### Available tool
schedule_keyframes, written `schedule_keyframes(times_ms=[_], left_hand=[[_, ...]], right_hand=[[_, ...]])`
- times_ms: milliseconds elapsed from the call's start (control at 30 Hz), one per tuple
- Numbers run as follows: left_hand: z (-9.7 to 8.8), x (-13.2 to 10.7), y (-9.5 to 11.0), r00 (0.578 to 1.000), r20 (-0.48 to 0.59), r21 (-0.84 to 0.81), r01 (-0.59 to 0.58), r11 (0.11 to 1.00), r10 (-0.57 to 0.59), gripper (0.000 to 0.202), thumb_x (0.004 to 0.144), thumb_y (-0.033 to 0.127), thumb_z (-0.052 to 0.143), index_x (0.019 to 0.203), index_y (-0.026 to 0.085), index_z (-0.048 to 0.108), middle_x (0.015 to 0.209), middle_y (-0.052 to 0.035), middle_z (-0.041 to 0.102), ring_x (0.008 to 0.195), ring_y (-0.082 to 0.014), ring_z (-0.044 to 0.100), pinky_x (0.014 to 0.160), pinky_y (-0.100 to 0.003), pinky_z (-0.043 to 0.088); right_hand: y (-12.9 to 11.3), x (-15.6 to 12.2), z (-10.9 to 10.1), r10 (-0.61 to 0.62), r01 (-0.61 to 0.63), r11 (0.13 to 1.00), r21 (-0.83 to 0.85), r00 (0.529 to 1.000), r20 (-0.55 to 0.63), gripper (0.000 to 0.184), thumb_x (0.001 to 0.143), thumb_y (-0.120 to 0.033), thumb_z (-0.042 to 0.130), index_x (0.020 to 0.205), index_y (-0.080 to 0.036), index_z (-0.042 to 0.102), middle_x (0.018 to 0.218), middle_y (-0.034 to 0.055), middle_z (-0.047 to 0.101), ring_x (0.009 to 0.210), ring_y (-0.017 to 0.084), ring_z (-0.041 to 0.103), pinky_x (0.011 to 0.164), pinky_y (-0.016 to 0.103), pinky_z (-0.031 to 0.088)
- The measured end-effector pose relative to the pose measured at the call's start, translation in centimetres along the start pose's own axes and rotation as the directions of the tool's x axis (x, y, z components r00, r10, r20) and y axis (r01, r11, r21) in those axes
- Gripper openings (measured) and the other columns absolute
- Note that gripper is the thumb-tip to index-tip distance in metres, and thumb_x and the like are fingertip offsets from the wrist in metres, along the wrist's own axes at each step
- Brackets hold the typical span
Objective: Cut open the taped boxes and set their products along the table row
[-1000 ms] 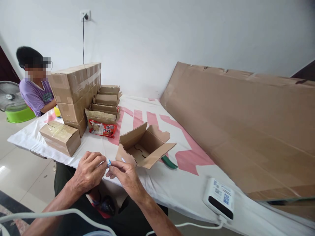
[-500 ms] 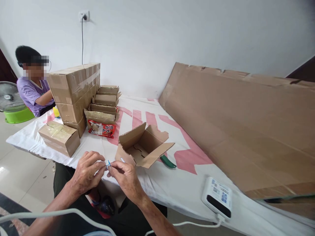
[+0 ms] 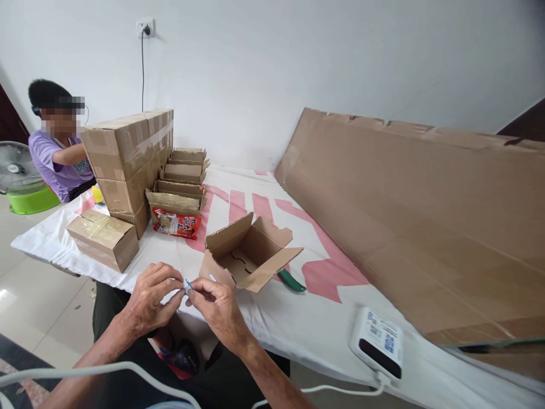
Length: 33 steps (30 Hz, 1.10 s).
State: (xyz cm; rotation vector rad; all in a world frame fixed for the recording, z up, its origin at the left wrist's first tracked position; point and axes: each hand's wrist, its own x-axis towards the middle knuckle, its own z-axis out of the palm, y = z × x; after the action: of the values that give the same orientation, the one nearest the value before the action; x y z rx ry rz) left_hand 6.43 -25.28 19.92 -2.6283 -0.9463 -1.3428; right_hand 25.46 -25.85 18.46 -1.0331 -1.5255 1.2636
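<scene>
My left hand (image 3: 151,298) and my right hand (image 3: 217,307) meet at the near edge of the table. Both pinch one small blue and white item (image 3: 187,285) between thumb and fingers; it is too small to name. An open cardboard box (image 3: 244,253) with its flaps up sits just beyond my right hand. It looks empty inside. A green handle (image 3: 292,280) pokes out from under its right flap.
Taped cartons (image 3: 128,159) are stacked at the far left, with one more carton (image 3: 103,238) in front and open boxes (image 3: 183,176) behind a red snack packet (image 3: 176,222). A large cardboard sheet (image 3: 426,216) leans on the right. A white device (image 3: 377,342) with a cable lies near. Another person (image 3: 57,150) sits at the far left.
My hands stay together on the small item, with only slight finger movement. The person at the far left has shifted a little.
</scene>
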Motion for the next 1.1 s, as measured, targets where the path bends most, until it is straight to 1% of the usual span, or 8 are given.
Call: schedule_keyframes(times_ms=[567, 767, 900, 967, 1000, 1033, 1067, 1100], left_hand=[[0.2, -0.4, -0.1, 0.999, 0.028, -0.027, 0.027, 0.999, -0.026, 0.014, 0.096, 0.007, 0.063, 0.094, 0.021, 0.065, 0.09, -0.0043, 0.074, 0.081, -0.0174, 0.066, 0.075, -0.033, 0.051], [0.7, -1.0, -0.1, 0.997, -0.007, -0.077, 0.074, 0.994, -0.075, 0.014, 0.095, 0.008, 0.062, 0.09, 0.02, 0.064, 0.087, -0.0052, 0.073, 0.079, -0.0177, 0.067, 0.075, -0.032, 0.054], [0.3, -1.5, -1.4, 0.983, -0.038, -0.142, 0.174, 0.974, -0.181, 0.014, 0.095, 0.01, 0.062, 0.088, 0.02, 0.067, 0.086, -0.0055, 0.074, 0.078, -0.0165, 0.07, 0.073, -0.029, 0.055], [-0.5, -1.7, -3.1, 0.961, -0.082, -0.144, 0.249, 0.958, -0.262, 0.015, 0.094, 0.012, 0.062, 0.085, 0.02, 0.069, 0.086, -0.0055, 0.076, 0.079, -0.0165, 0.072, 0.074, -0.028, 0.056], [-1.1, -1.8, -4.3, 0.941, -0.12, -0.131, 0.301, 0.944, -0.317, 0.015, 0.093, 0.013, 0.062, 0.083, 0.02, 0.07, 0.086, -0.0056, 0.077, 0.08, -0.0169, 0.073, 0.074, -0.028, 0.057], [-1.8, -1.9, -5.8, 0.906, -0.171, -0.111, 0.373, 0.921, -0.388, 0.015, 0.091, 0.016, 0.063, 0.079, 0.02, 0.07, 0.085, -0.0053, 0.078, 0.079, -0.0174, 0.073, 0.074, -0.028, 0.057], [-2.7, -1.8, -7.4, 0.852, -0.228, -0.09, 0.464, 0.881, -0.472, 0.015, 0.089, 0.019, 0.064, 0.076, 0.02, 0.071, 0.084, -0.005, 0.078, 0.078, -0.0178, 0.073, 0.072, -0.028, 0.057], [-3.7, -1.7, -9.2, 0.768, -0.297, -0.071, 0.575, 0.815, -0.568, 0.015, 0.087, 0.023, 0.065, 0.074, 0.02, 0.072, 0.082, -0.0046, 0.078, 0.075, -0.0182, 0.072, 0.069, -0.028, 0.056]], right_hand=[[0.4, 0.0, 0.0, -0.022, 0.022, 1.0, -0.015, 1.0, 0.023, 0.025, 0.09, -0.037, 0.063, 0.075, -0.019, 0.071, 0.072, 0.0014, 0.07, 0.07, 0.017, 0.064, 0.069, 0.027, 0.049], [1.1, 0.1, 0.1, -0.001, 0.002, 0.998, -0.065, 1.0, 0.015, 0.033, 0.089, -0.046, 0.066, 0.073, -0.019, 0.074, 0.069, 0.0029, 0.07, 0.067, 0.018, 0.062, 0.065, 0.027, 0.048], [2.2, 0.3, 0.1, 0.03, -0.029, 0.994, -0.103, 1.0, 0.005, 0.035, 0.085, -0.05, 0.067, 0.071, -0.019, 0.075, 0.065, 0.0035, 0.07, 0.064, 0.019, 0.06, 0.062, 0.027, 0.046], [2.7, 0.5, 0.1, 0.036, -0.037, 0.992, -0.122, 0.999, -0.006, 0.034, 0.084, -0.049, 0.066, 0.068, -0.02, 0.075, 0.064, 0.0035, 0.069, 0.064, 0.019, 0.061, 0.061, 0.027, 0.046], [2.9, 0.5, 0.1, 0.037, -0.037, 0.991, -0.128, 0.999, -0.007, 0.035, 0.083, -0.05, 0.066, 0.067, -0.02, 0.074, 0.064, 0.0037, 0.069, 0.064, 0.019, 0.062, 0.062, 0.028, 0.047], [3.2, 0.5, 0.1, 0.036, -0.036, 0.991, -0.132, 0.999, -0.005, 0.036, 0.083, -0.05, 0.066, 0.066, -0.02, 0.074, 0.064, 0.0041, 0.07, 0.065, 0.02, 0.063, 0.063, 0.028, 0.048], [3.4, 0.5, 0.1, 0.034, -0.034, 0.99, -0.134, 0.999, -0.003, 0.037, 0.084, -0.052, 0.066, 0.066, -0.02, 0.073, 0.064, 0.0044, 0.07, 0.066, 0.021, 0.064, 0.064, 0.028, 0.049], [3.6, 0.5, 0.1, 0.031, -0.031, 0.99, -0.135, 1.0, -0.003, 0.039, 0.084, -0.054, 0.067, 0.065, -0.021, 0.073, 0.064, 0.0047, 0.071, 0.066, 0.021, 0.065, 0.064, 0.028, 0.05]])
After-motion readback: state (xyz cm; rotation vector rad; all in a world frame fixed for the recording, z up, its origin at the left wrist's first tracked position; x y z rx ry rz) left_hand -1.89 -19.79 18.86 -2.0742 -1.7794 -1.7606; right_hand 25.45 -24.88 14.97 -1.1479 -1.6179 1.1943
